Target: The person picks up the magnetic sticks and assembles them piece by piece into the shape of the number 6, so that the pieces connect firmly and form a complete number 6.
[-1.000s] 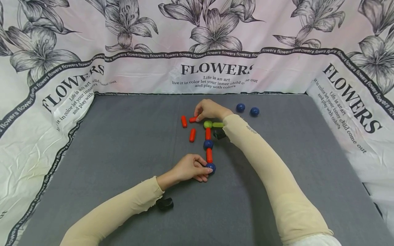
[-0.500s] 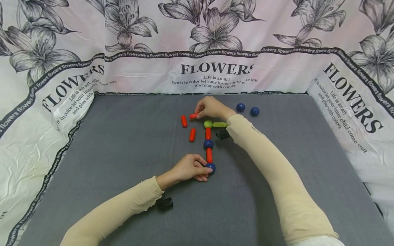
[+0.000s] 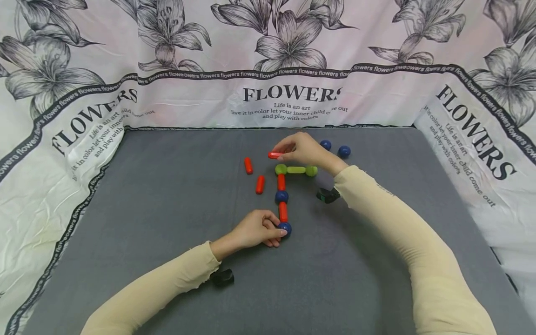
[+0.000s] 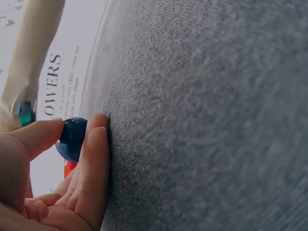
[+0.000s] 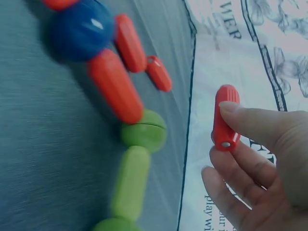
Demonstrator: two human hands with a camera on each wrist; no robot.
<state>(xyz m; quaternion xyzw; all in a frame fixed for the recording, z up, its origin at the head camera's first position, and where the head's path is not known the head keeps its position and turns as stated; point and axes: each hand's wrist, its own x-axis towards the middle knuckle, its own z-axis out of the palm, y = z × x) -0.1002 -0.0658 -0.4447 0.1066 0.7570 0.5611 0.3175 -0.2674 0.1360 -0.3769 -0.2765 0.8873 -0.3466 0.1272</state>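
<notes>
At the near end of a chain of balls and rods, my left hand (image 3: 258,228) pinches a blue ball (image 4: 72,139) between thumb and fingers. Above the chain's far end, my right hand (image 3: 302,150) holds a red magnetic rod (image 5: 225,118), its thumb on one side and a metal tip showing at its lower end. Away from the left hand the chain runs through a red rod (image 3: 283,211), a second blue ball (image 3: 282,196), another red rod (image 3: 281,182) and a green ball (image 3: 281,169). A green rod (image 3: 296,170) leads right to another green ball (image 3: 311,171).
Two loose red rods (image 3: 249,165) lie left of the chain on the grey table (image 3: 167,186). Two loose blue balls (image 3: 344,151) sit at the back right, beyond the right hand. A flower-printed white cloth (image 3: 188,102) stands along the table's back and sides.
My right hand has lifted the red rod off the table and carried it right, uncovering the right-hand green ball. The left hand stays on its blue ball.
</notes>
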